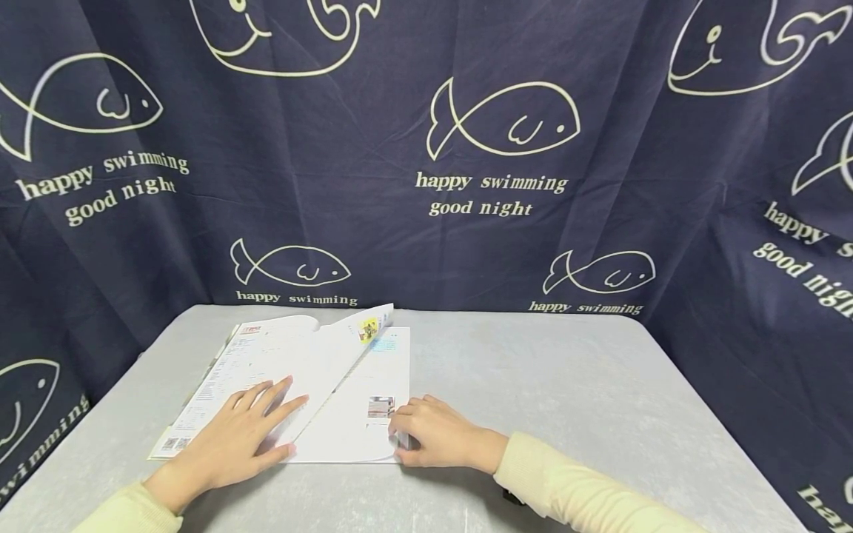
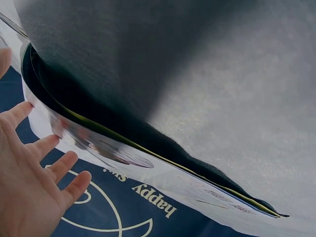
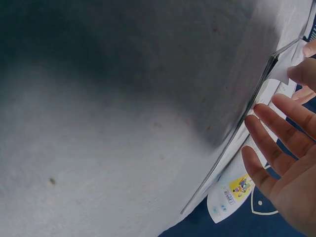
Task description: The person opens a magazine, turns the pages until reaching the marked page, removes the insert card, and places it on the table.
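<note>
An open book [image 1: 336, 426] lies on the table. One leaf [image 1: 340, 337] stands partly raised across its middle, its far corner leaning right and showing a yellow picture. My left hand [image 1: 243, 433] rests with spread fingers on the left-hand pages; in the left wrist view its fingertips [image 2: 52, 141] touch the curved paper. My right hand [image 1: 433, 433] is at the near right corner of the right-hand page. In the right wrist view, its thumb [image 3: 303, 73] touches a curled page corner [image 3: 281, 71], while the other fingers extend apart along the book's edge.
The grey table [image 1: 546, 385] extends to the right of the book. A dark blue curtain [image 1: 400, 170] with white fish drawings and lettering hangs behind the table and on both sides. A small dark object [image 1: 512, 497] shows under the right sleeve.
</note>
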The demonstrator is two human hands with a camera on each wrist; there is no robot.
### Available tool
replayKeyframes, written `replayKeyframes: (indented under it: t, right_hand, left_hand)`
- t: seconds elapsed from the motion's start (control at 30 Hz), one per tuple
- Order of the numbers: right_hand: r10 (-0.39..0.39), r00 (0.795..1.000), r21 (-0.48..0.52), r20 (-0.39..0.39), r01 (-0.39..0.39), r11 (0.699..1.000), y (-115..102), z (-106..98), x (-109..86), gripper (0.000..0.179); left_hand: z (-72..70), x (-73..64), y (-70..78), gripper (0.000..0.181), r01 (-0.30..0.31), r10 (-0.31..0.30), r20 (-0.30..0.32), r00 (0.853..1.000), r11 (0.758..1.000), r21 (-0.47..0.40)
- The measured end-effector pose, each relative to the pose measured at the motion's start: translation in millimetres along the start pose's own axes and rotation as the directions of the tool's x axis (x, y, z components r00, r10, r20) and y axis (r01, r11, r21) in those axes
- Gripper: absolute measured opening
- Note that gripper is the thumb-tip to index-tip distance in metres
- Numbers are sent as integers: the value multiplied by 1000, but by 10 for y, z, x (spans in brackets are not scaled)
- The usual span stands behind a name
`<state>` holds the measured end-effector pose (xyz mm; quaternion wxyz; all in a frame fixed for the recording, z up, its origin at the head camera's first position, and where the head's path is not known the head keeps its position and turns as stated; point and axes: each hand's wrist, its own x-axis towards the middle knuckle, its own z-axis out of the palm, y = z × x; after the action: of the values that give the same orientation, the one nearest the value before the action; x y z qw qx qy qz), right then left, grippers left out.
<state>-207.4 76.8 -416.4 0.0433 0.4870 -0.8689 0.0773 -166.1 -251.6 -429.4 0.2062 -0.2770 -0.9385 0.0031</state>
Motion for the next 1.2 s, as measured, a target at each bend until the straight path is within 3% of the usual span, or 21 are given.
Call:
replayKeyframes:
  t: [0.23,0.37,0.53,0.73,1.2]
  right_hand:
    - [-30,999,-23,-25,30,999,11,9,6,20]
    - [-33,999,-36,-26,32,999,10,11,7,19]
    - [-27,999,-45,-22,26,999,2,9,2,18]
    - [-23,1000,-39,-14,23,999,3,2,0,19]
    - [-23,1000,-32,-12,22,999,41,19,17,19]
  left_hand:
    - [1,10,-13,67,-43,45,-62,997,998,35]
    - [11,12,-22,69,-44,47,-69,997,998,43]
    - [13,29,-15,73,-43,44,-74,996,999,20]
    - [28,56,-25,71,-83,82,-118,990,997,1]
    - [24,26,-46,54,-106,106,-114,988,994,7]
